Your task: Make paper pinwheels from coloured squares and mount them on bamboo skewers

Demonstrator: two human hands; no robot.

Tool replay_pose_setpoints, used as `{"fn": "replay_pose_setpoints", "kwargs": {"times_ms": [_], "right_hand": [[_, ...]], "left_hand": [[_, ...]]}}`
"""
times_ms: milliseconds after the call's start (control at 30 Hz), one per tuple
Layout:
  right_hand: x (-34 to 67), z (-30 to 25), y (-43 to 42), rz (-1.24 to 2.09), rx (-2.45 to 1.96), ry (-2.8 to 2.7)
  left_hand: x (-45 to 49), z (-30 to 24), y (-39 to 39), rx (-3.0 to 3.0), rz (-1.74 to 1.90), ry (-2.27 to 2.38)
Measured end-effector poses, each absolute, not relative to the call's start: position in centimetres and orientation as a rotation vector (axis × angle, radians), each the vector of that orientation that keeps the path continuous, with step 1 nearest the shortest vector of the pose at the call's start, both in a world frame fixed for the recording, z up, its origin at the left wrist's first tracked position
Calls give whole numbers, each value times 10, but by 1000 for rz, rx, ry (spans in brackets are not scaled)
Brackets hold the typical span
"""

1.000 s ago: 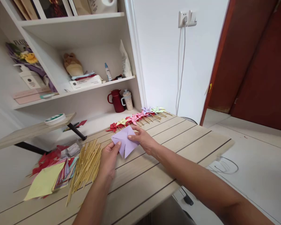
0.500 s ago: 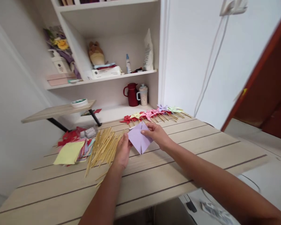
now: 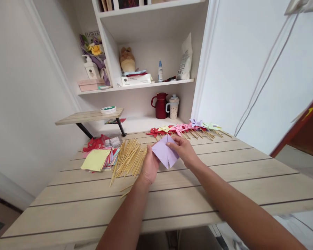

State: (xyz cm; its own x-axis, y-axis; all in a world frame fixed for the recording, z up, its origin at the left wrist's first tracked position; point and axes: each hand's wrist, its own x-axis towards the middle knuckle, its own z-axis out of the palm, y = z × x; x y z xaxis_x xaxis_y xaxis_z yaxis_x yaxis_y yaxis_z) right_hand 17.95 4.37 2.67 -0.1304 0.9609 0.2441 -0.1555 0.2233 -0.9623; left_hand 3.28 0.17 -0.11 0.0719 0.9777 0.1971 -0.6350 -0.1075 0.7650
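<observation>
A square of purple paper (image 3: 165, 153), with slits cut in from its corners, is held above the table between both hands. My left hand (image 3: 150, 166) grips its left corner, the thumb along the edge and the other fingers hidden behind the sheet. At the upper right edge, my right hand (image 3: 183, 149) pinches the paper, thumb on the front. Left of my left hand lies a loose pile of thin wooden sticks (image 3: 129, 158). Beyond the hands is a row of finished paper pinwheels (image 3: 179, 128) on sticks, in red, yellow, pink, purple and green.
A stack of coloured paper squares (image 3: 95, 159), yellow on top, lies left of the sticks. Behind it are red paper pieces (image 3: 95, 143) and a clear box (image 3: 113, 141). A small raised shelf (image 3: 86, 117) stands at back left. A red jug (image 3: 161, 106) and a cup (image 3: 173, 107) stand behind.
The view has swung left, so everything sits further right in the picture. Both hands keep hold of the purple paper; the right thumb has shifted slightly up toward its top corner.
</observation>
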Motion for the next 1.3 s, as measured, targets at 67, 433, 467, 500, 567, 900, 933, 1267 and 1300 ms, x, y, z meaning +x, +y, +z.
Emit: {"fn": "replay_pose_setpoints", "kwargs": {"times_ms": [67,433,467,500,567,900,933,1267,1300], "right_hand": [[185,20,44,1188,-883,-1323],[194,7,55,943,-870,-1311],[194,8,55,934,-873,-1309],[194,8,55,917,-879,-1317],[195,8,55,871,-891,-1346],[192,10,51,698,-893,-1412],[192,10,51,692,-893,-1416],[191,12,47,706,-887,-1432],[190,13,47,716,-886,-1422]], "left_hand": [[35,-6,2,894,1434,537],[42,-11,-2,950,1318,547],[41,-11,-2,949,1314,561],[41,-12,-2,946,1312,580],[40,-14,-2,938,1313,618],[41,-10,-7,1008,1284,640],[41,-11,-6,1001,1286,663],[34,-16,4,807,1379,861],[33,-16,5,783,1393,862]]}}
